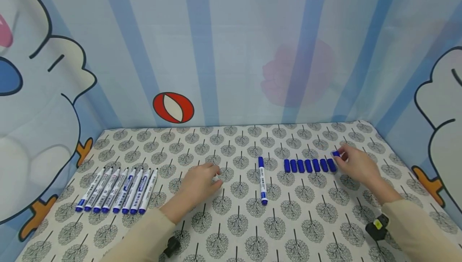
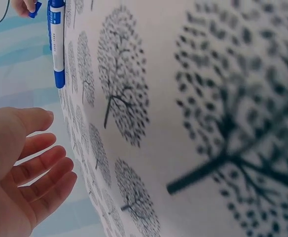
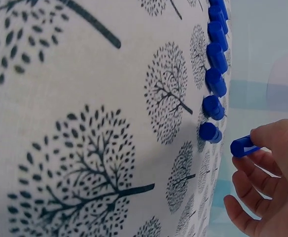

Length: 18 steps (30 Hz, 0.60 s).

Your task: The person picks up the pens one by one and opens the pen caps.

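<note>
Print on the capped marker (image 1: 262, 180) and on the row of uncapped markers (image 1: 119, 191) is too small to read. In the right wrist view, the right hand (image 3: 272, 182) is cut by the frame edge, and its fingers cover one end of the blue cap (image 3: 243, 146). In the left wrist view, the near counter (image 2: 223, 123) cloth is blurred.
</note>
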### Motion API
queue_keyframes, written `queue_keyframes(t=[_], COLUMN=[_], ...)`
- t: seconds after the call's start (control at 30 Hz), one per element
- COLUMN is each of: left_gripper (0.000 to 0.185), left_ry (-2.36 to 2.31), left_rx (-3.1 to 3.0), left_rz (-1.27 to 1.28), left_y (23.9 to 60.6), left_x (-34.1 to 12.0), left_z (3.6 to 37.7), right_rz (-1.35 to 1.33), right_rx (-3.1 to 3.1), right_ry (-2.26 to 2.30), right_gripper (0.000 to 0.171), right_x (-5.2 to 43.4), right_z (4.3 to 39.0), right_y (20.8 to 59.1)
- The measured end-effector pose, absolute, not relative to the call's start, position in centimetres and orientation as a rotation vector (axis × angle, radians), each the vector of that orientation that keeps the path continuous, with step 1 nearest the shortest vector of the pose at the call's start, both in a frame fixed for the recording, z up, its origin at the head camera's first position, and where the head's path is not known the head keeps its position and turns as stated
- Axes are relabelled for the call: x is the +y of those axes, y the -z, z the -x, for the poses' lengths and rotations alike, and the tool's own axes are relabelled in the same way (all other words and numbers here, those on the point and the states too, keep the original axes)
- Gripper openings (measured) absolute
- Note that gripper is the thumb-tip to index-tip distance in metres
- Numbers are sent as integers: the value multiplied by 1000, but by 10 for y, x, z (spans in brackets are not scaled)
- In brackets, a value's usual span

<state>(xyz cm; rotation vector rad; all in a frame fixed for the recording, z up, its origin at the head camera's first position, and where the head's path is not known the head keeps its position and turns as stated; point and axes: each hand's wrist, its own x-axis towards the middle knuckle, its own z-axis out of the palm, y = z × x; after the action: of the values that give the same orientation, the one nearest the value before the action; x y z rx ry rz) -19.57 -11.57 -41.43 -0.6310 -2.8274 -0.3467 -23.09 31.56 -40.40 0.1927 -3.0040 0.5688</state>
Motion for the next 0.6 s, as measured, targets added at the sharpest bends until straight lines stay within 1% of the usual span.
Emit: queue_keyframes(t=[0.37, 0.6], left_gripper=[20, 21], left_ry=[395, 451], left_rx=[-2815, -2843], left_rz=[627, 639], left_y=[410, 408], left_x=[-95, -84], left_z=[200, 202], right_rz=[-142, -128], right_rx=[-3036, -3053], right_ry=[-521, -503], right_gripper=[35, 34], right_x=[324, 324], right_z=[233, 235], right_y=[415, 422])
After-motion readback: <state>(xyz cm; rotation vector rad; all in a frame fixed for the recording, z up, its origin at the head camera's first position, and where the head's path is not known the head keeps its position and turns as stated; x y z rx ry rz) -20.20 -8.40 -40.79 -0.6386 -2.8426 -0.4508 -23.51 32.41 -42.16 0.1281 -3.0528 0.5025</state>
